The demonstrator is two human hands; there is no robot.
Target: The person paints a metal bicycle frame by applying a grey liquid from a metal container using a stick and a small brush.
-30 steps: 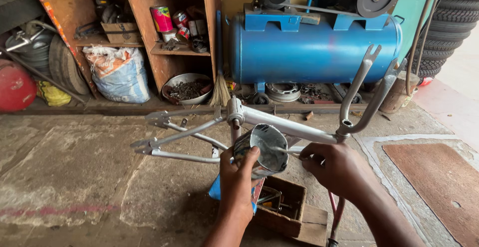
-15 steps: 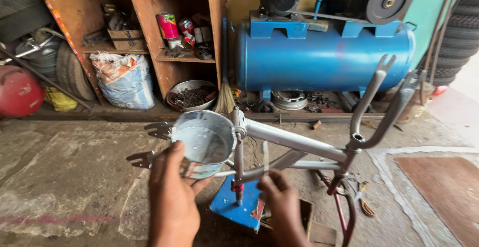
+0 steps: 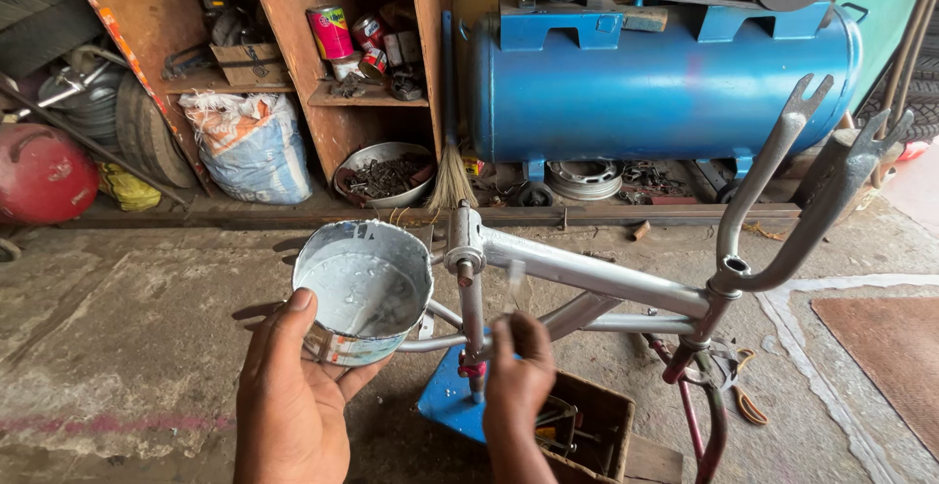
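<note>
Your left hand (image 3: pixel 291 396) cups a paint tin (image 3: pixel 362 291) upright, mouth up, just left of the frame (image 3: pixel 587 271). Your right hand (image 3: pixel 516 376) pinches a brush (image 3: pixel 515 284), bristles up against the frame's top tube, which runs from near-left to far-right, fork (image 3: pixel 802 171) pointing up.

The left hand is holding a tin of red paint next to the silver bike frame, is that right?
Not quite. In the head view the left hand holds a tin of silvery-grey paint, not red, beside the silver bike frame.
</note>
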